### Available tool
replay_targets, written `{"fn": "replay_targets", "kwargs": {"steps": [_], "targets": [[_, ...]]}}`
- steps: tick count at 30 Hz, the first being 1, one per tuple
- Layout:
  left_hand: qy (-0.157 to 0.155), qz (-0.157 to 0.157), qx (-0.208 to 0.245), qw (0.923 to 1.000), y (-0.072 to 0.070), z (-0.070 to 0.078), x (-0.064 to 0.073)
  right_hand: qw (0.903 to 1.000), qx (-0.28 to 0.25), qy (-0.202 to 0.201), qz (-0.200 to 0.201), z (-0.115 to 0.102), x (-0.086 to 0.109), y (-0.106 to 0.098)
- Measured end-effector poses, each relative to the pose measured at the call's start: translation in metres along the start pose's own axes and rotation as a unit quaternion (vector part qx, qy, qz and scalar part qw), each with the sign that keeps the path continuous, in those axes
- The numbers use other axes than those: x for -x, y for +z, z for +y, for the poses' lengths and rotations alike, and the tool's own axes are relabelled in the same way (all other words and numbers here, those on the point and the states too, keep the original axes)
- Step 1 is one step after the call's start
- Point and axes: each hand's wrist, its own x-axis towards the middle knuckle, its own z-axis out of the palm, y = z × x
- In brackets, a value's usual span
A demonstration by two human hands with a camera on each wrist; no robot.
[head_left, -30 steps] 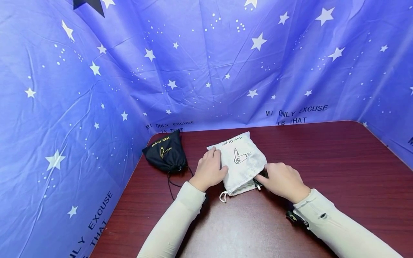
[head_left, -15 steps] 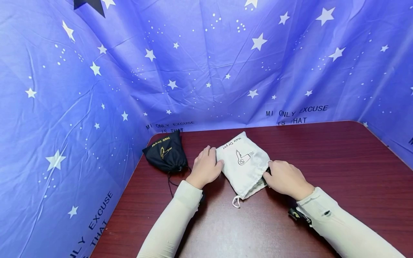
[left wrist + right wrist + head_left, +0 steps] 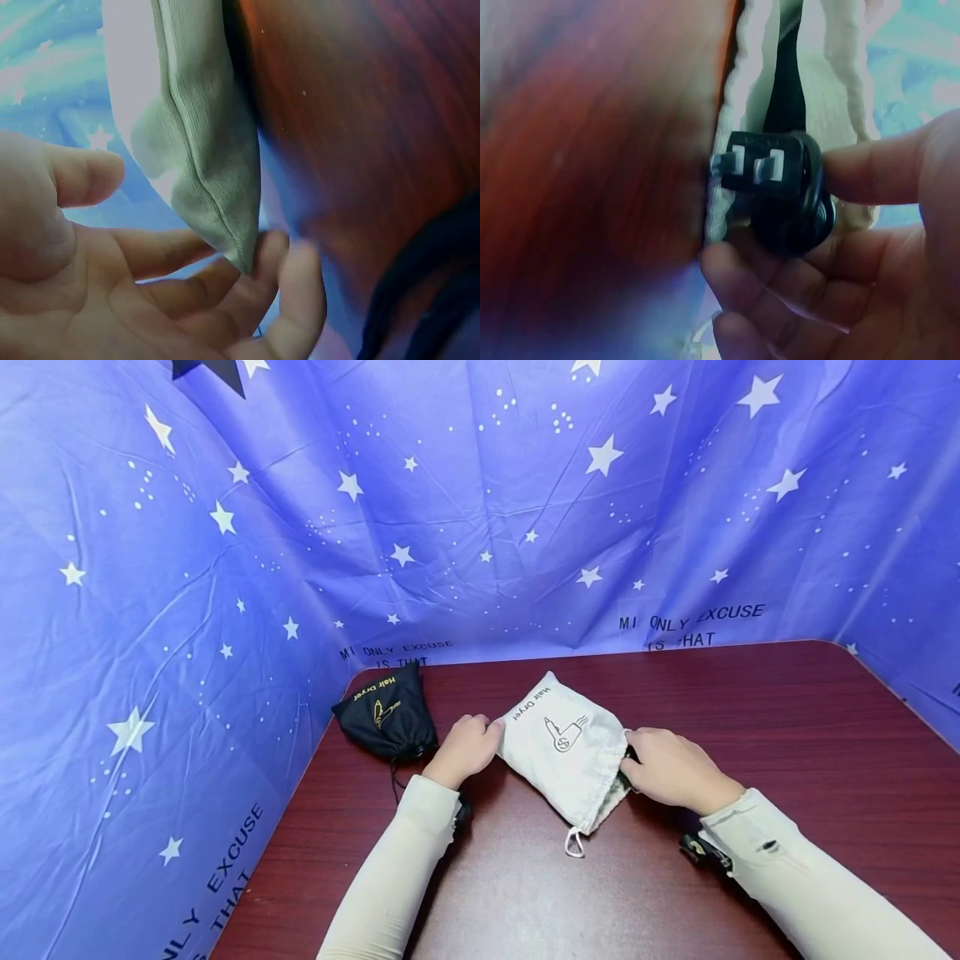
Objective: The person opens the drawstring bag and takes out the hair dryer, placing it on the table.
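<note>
A white drawstring bag (image 3: 558, 752) printed "Hair Dryer" lies on the table between both hands, its mouth facing the right hand. At the bag's left corner is the left hand (image 3: 467, 747). In the left wrist view, its fingertips (image 3: 270, 251) touch the pointed white corner while the thumb stays apart. The right hand (image 3: 671, 768) is at the mouth. There, in the right wrist view, thumb and fingers hold a black power cord (image 3: 810, 169) whose two-prong plug (image 3: 761, 161) pokes out. A dark round part sits just below the plug; the rest is hidden inside the bag.
To the left of the white bag lies a black drawstring bag (image 3: 390, 714) with yellow "Hair Dryer" print and a black cord. A white cord loop (image 3: 575, 843) hangs from the white bag's near corner. Star-printed blue cloth (image 3: 480, 510) stands behind the dark red table (image 3: 787, 735).
The white bag has turned, its mouth swinging toward the right. The left hand has slid from the bag's side to its left corner, and the right hand has shifted slightly right.
</note>
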Motion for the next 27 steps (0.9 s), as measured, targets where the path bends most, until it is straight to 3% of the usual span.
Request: {"fn": "replay_targets", "kwargs": {"steps": [7, 15, 19, 27], "targets": [[-0.02, -0.034, 0.041, 0.9984, -0.003, -0.007, 0.0, 0.9999, -0.01, -0.009, 0.002, 0.008, -0.003, 0.003], [-0.058, -0.085, 0.126, 0.9868, -0.002, -0.012, -0.002, 0.9999, -0.001, 0.012, 0.005, 0.004, -0.003, 0.012], [-0.057, -0.098, 0.148, 0.9824, -0.001, -0.014, -0.004, 0.9999, 0.004, 0.011, 0.001, 0.0, -0.004, 0.015], [-0.05, -0.141, 0.235, 0.9604, -0.002, -0.023, -0.006, 0.9997, 0.007, 0.019, -0.015, -0.005, -0.012, 0.022]]}}
